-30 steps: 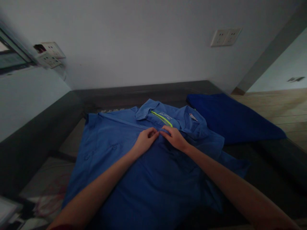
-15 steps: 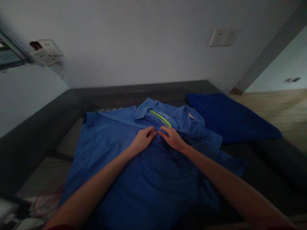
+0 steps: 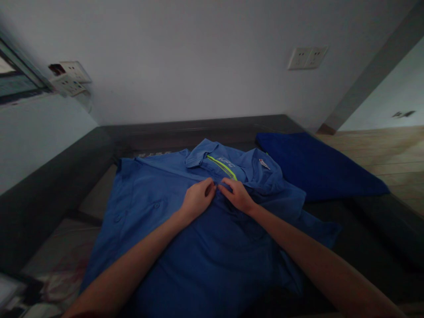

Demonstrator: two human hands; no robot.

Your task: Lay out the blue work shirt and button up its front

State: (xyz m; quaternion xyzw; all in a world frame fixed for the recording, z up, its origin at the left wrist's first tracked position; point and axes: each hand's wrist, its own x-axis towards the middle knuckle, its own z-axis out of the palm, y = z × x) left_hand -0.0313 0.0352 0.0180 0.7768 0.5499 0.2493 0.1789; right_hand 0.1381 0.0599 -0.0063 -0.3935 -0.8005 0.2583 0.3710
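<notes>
A blue work shirt (image 3: 195, 260) lies spread out, its collar toward the wall and a yellow-green stripe with white lettering showing near the neck. My left hand (image 3: 200, 194) and my right hand (image 3: 236, 194) meet at the front of the shirt, just below the collar. Both have thumb and fingers pinched on the shirt's front edge, almost fingertip to fingertip. Any button or zip between the fingers is too small and covered to make out. On the left part of the shirt a pocket button (image 3: 157, 205) is visible.
Beneath the shirt is a dark table (image 3: 361, 247) with a raised rim against the wall. A folded dark blue cloth (image 3: 318, 168) lies at the right. Wall sockets (image 3: 308, 58) are at upper right, more sockets (image 3: 71, 79) at upper left. White items (image 3: 13, 291) sit at lower left.
The view has tilted up slightly. My left hand has turned a little, its fingers more curled; both hands stay at the same place on the shirt front.
</notes>
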